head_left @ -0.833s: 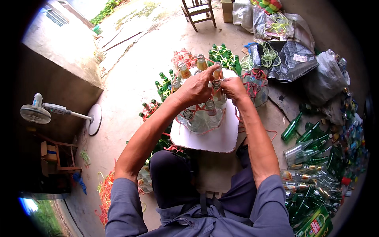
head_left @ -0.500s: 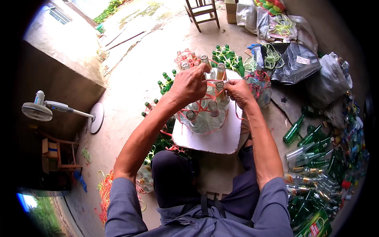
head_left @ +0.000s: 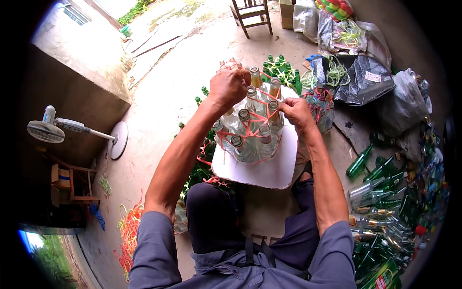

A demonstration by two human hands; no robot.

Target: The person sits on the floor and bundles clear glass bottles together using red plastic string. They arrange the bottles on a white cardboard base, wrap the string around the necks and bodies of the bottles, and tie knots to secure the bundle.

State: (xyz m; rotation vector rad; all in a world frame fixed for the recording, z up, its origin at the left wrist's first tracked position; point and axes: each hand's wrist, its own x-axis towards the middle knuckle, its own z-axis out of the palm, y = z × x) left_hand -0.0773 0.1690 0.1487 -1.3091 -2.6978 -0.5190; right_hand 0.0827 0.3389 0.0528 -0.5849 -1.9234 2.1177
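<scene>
Clear glass bottles (head_left: 244,151) stand grouped upright on a white board (head_left: 257,178), laced round their necks with red plastic strap (head_left: 260,118); some show amber necks. My left hand (head_left: 228,85) is raised over the group's back-left, fingers curled on the red strap; it hides the necks beneath, and its grip is partly hidden. At the group's right, my right hand (head_left: 296,111) pinches the strap beside the neck of a bottle (head_left: 275,118).
Laced green bottles (head_left: 281,70) surround the board. Loose bottles (head_left: 358,161) lie at right near bags (head_left: 404,101) and a foil sheet (head_left: 361,79). A chair (head_left: 250,14) stands behind. A fan (head_left: 45,130) and strap tangle (head_left: 130,226) are at left.
My left hand has moved up and back, away from the middle necks, uncovering more bottle tops. My right hand has shifted slightly right, still pinched.
</scene>
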